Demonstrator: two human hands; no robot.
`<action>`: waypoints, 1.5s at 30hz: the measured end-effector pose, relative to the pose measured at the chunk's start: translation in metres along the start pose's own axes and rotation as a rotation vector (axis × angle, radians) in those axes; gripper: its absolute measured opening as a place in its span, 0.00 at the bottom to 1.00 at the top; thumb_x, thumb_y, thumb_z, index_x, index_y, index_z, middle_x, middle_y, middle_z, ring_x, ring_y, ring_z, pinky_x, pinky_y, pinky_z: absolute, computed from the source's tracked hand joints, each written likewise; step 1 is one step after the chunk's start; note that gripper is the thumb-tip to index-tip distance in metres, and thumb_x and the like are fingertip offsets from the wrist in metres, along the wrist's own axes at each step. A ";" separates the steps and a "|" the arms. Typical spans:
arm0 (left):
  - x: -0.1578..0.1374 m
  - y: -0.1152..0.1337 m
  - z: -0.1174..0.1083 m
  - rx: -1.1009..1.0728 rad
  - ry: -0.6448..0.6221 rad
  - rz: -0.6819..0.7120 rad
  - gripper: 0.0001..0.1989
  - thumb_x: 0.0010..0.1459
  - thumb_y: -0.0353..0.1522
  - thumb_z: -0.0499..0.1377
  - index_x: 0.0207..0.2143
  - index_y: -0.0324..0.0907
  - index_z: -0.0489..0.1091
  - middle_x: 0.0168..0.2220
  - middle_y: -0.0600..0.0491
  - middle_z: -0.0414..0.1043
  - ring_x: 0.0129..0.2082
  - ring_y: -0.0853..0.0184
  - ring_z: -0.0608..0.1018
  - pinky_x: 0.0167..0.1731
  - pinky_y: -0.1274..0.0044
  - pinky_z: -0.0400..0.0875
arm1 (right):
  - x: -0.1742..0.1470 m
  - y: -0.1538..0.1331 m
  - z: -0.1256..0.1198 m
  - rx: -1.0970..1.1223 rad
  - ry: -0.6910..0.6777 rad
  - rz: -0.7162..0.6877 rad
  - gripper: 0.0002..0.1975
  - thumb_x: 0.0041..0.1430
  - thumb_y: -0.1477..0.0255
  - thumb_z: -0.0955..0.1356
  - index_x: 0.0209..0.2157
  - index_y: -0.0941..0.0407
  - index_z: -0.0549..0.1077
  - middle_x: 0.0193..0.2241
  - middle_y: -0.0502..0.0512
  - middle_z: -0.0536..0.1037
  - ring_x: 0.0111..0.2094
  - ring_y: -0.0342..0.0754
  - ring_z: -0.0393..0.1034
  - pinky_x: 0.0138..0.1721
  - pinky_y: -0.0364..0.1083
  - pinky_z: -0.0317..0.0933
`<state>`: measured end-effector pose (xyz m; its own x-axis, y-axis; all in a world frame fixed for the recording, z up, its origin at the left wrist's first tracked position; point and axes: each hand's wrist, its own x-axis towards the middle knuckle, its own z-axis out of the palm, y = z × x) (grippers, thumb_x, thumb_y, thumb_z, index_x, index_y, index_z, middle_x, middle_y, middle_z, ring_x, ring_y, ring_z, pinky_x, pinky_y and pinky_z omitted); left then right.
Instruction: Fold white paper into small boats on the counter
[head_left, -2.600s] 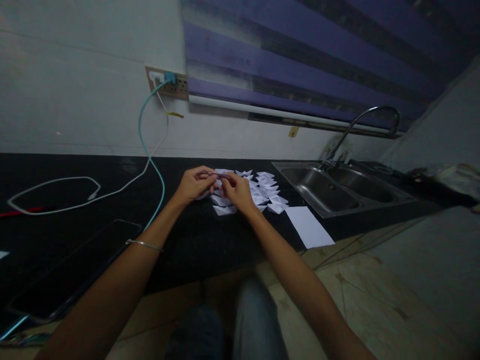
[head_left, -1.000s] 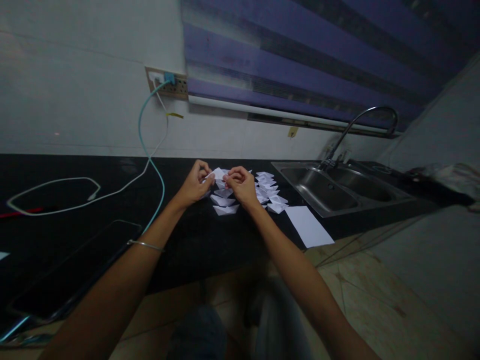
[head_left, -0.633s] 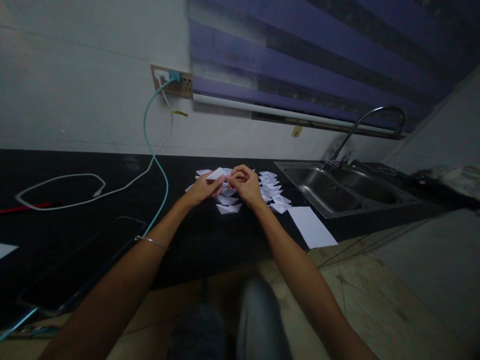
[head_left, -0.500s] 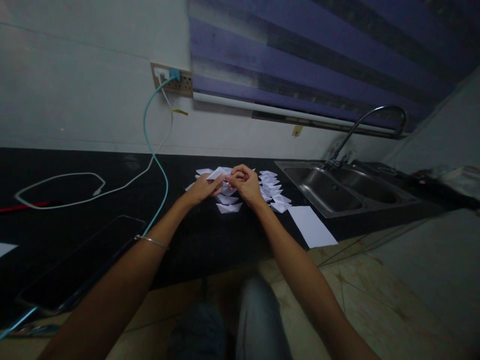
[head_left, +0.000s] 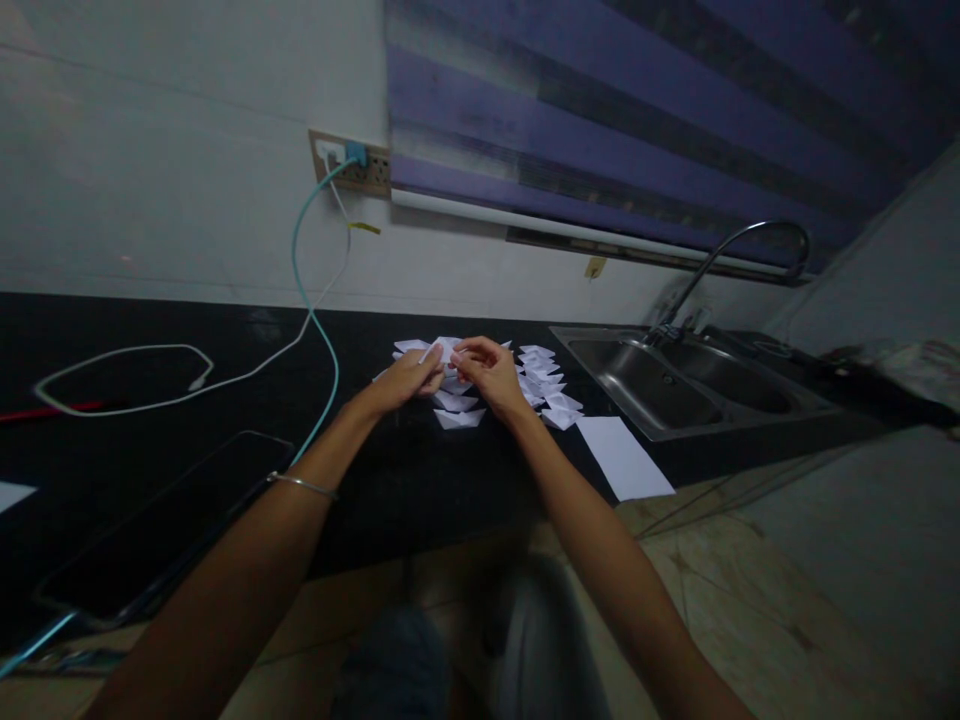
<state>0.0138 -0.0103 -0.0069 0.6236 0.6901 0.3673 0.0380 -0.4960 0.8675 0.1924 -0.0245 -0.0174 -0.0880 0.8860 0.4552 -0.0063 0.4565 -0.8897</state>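
Between my two hands is a small folded white paper [head_left: 442,349], raised over the black counter. My left hand [head_left: 409,380] pinches it from the left, thumb on top. On the other side, my right hand [head_left: 489,372] grips its right edge with thumb and fingertips. Beneath and around the hands lie several folded paper boats; the nearest paper boat [head_left: 459,419] rests just below them, and others are partly hidden by the fingers. To the right of my right hand stands another column of paper boats [head_left: 541,376].
A flat white sheet [head_left: 626,458] lies at the counter's front edge, near the double steel sink [head_left: 652,385] with its curved faucet [head_left: 705,262]. On the left rest a phone [head_left: 165,520], a white cable [head_left: 142,405] and a teal cable [head_left: 330,350] running to the wall socket [head_left: 367,170].
The folded paper has turned in my fingers and shows a different, smaller face. Both hands stay close together over the boats. The view has shifted slightly, and my leg below has moved.
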 end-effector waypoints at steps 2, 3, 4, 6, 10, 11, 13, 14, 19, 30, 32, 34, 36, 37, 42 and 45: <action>0.001 -0.001 -0.001 -0.052 -0.027 -0.036 0.33 0.63 0.58 0.44 0.17 0.43 0.57 0.13 0.56 0.56 0.12 0.74 0.57 0.13 0.79 0.50 | 0.000 0.000 0.000 0.012 0.004 -0.021 0.17 0.49 0.58 0.76 0.36 0.53 0.75 0.27 0.49 0.78 0.25 0.43 0.69 0.30 0.45 0.66; 0.003 -0.003 -0.002 -0.111 -0.046 -0.066 0.33 0.62 0.60 0.44 0.18 0.44 0.58 0.13 0.55 0.57 0.12 0.74 0.58 0.12 0.79 0.50 | 0.000 0.000 -0.001 0.014 0.008 -0.036 0.16 0.49 0.59 0.76 0.36 0.53 0.76 0.28 0.49 0.77 0.25 0.43 0.69 0.30 0.45 0.66; 0.005 -0.005 -0.003 -0.180 -0.064 -0.099 0.34 0.60 0.62 0.43 0.19 0.44 0.59 0.14 0.54 0.59 0.12 0.73 0.60 0.12 0.79 0.51 | 0.000 0.000 -0.001 0.009 0.012 -0.049 0.16 0.49 0.59 0.76 0.36 0.53 0.76 0.28 0.49 0.78 0.25 0.43 0.69 0.30 0.45 0.66; 0.009 -0.009 -0.005 -0.305 -0.080 -0.156 0.36 0.55 0.66 0.39 0.23 0.44 0.63 0.15 0.52 0.63 0.11 0.71 0.63 0.10 0.78 0.52 | 0.001 -0.001 -0.002 -0.014 0.022 -0.061 0.15 0.49 0.59 0.76 0.36 0.53 0.77 0.30 0.50 0.78 0.27 0.43 0.69 0.31 0.45 0.67; 0.010 -0.010 -0.009 -0.319 -0.018 -0.173 0.33 0.56 0.63 0.47 0.27 0.43 0.66 0.16 0.52 0.65 0.11 0.72 0.64 0.10 0.79 0.52 | 0.002 -0.001 -0.005 -0.040 0.040 -0.063 0.16 0.50 0.58 0.75 0.38 0.52 0.78 0.35 0.53 0.80 0.33 0.46 0.72 0.33 0.46 0.69; 0.008 -0.008 -0.009 -0.293 0.006 -0.162 0.30 0.57 0.61 0.51 0.28 0.43 0.66 0.16 0.52 0.65 0.12 0.72 0.64 0.10 0.80 0.52 | 0.002 0.000 -0.005 -0.041 0.045 -0.068 0.17 0.50 0.58 0.75 0.38 0.52 0.78 0.36 0.53 0.80 0.34 0.47 0.73 0.34 0.46 0.69; 0.004 -0.005 -0.009 -0.234 0.059 -0.130 0.26 0.58 0.56 0.55 0.31 0.42 0.67 0.18 0.53 0.67 0.13 0.73 0.66 0.12 0.81 0.53 | 0.002 0.000 -0.006 -0.043 0.043 -0.077 0.16 0.50 0.58 0.75 0.38 0.53 0.79 0.37 0.53 0.80 0.35 0.47 0.73 0.34 0.46 0.69; 0.003 -0.003 -0.008 -0.208 0.089 -0.113 0.24 0.59 0.55 0.56 0.32 0.42 0.67 0.20 0.53 0.69 0.15 0.73 0.67 0.12 0.81 0.54 | 0.002 0.001 -0.007 -0.041 0.037 -0.082 0.16 0.51 0.58 0.75 0.38 0.53 0.79 0.37 0.53 0.80 0.36 0.47 0.73 0.35 0.46 0.69; 0.002 -0.001 -0.009 -0.045 0.214 -0.027 0.17 0.61 0.46 0.57 0.30 0.42 0.65 0.23 0.55 0.68 0.19 0.72 0.69 0.16 0.82 0.58 | 0.001 0.000 -0.006 -0.063 0.029 -0.068 0.15 0.51 0.59 0.75 0.38 0.53 0.79 0.34 0.54 0.80 0.35 0.47 0.73 0.35 0.46 0.69; 0.001 -0.014 -0.005 -0.092 0.130 -0.057 0.20 0.63 0.50 0.53 0.35 0.41 0.67 0.21 0.57 0.66 0.17 0.72 0.68 0.16 0.82 0.59 | -0.003 -0.007 0.002 -0.002 -0.086 -0.035 0.19 0.47 0.62 0.77 0.41 0.51 0.77 0.34 0.52 0.79 0.34 0.47 0.73 0.36 0.48 0.71; 0.002 -0.019 -0.004 -0.033 0.107 -0.048 0.20 0.64 0.48 0.52 0.36 0.41 0.69 0.21 0.57 0.67 0.18 0.70 0.69 0.19 0.80 0.63 | -0.003 -0.007 0.004 0.012 -0.088 -0.034 0.17 0.48 0.62 0.76 0.40 0.52 0.77 0.33 0.52 0.78 0.34 0.47 0.73 0.37 0.48 0.71; 0.002 -0.020 -0.003 0.060 0.086 -0.012 0.18 0.64 0.46 0.53 0.33 0.41 0.71 0.22 0.55 0.69 0.22 0.68 0.72 0.23 0.78 0.66 | -0.003 -0.006 0.005 0.014 -0.073 -0.031 0.16 0.49 0.61 0.76 0.39 0.52 0.77 0.32 0.51 0.78 0.33 0.47 0.73 0.37 0.47 0.71; 0.001 -0.017 -0.004 0.118 0.083 0.019 0.18 0.64 0.45 0.54 0.29 0.42 0.71 0.23 0.52 0.71 0.25 0.65 0.73 0.26 0.77 0.68 | -0.003 -0.005 0.004 0.004 -0.060 -0.017 0.17 0.49 0.59 0.76 0.38 0.53 0.77 0.31 0.52 0.78 0.33 0.47 0.74 0.36 0.48 0.71; 0.000 -0.015 -0.004 0.131 0.080 0.027 0.18 0.64 0.45 0.54 0.29 0.42 0.72 0.24 0.52 0.71 0.26 0.64 0.74 0.26 0.76 0.68 | -0.003 -0.005 0.003 -0.002 -0.057 -0.009 0.17 0.49 0.59 0.75 0.38 0.53 0.77 0.31 0.52 0.78 0.33 0.47 0.74 0.36 0.48 0.71; -0.002 -0.005 -0.006 0.160 0.021 0.015 0.19 0.63 0.46 0.55 0.30 0.42 0.73 0.24 0.52 0.71 0.26 0.65 0.72 0.25 0.76 0.66 | -0.002 -0.004 -0.001 0.051 -0.102 0.014 0.17 0.48 0.60 0.76 0.38 0.53 0.77 0.30 0.51 0.78 0.32 0.47 0.74 0.35 0.46 0.70; -0.004 -0.003 -0.005 0.109 -0.017 -0.027 0.22 0.63 0.48 0.53 0.29 0.41 0.73 0.23 0.53 0.70 0.23 0.66 0.71 0.22 0.77 0.64 | -0.003 -0.004 -0.002 0.120 -0.163 0.044 0.18 0.49 0.61 0.76 0.40 0.53 0.77 0.30 0.50 0.78 0.31 0.45 0.73 0.33 0.45 0.69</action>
<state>0.0078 -0.0087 -0.0094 0.6340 0.6955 0.3382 0.1389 -0.5326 0.8349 0.1944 -0.0286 -0.0155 -0.2508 0.8757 0.4125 -0.1161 0.3958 -0.9109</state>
